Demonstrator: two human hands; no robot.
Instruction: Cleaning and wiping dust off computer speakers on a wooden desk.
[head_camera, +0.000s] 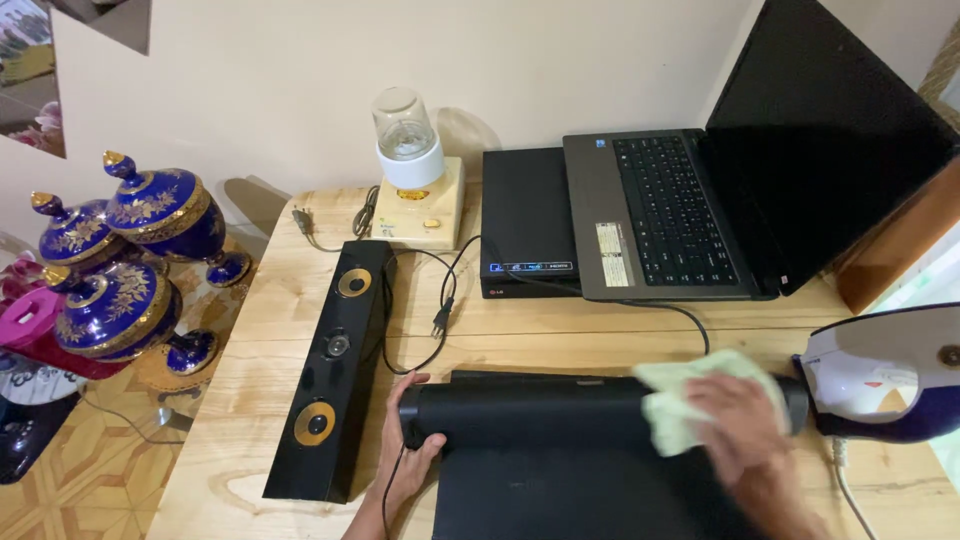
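Note:
A black cylindrical speaker bar (540, 410) lies across the front of the wooden table (290, 300), resting on a flat black device (560, 495). My left hand (405, 450) holds the bar's left end, fingers curled around it. My right hand (735, 425) presses a pale yellow-green cloth (680, 395) onto the bar near its right end; the hand is blurred with motion.
A long black soundbar (330, 370) with gold rings lies at the left. Behind it stand a small blender (415, 175), a black player box (525, 220) and an open laptop (700, 190). A white and purple iron (890, 370) sits at the right. Blue and gold lidded urns (130, 260) stand left.

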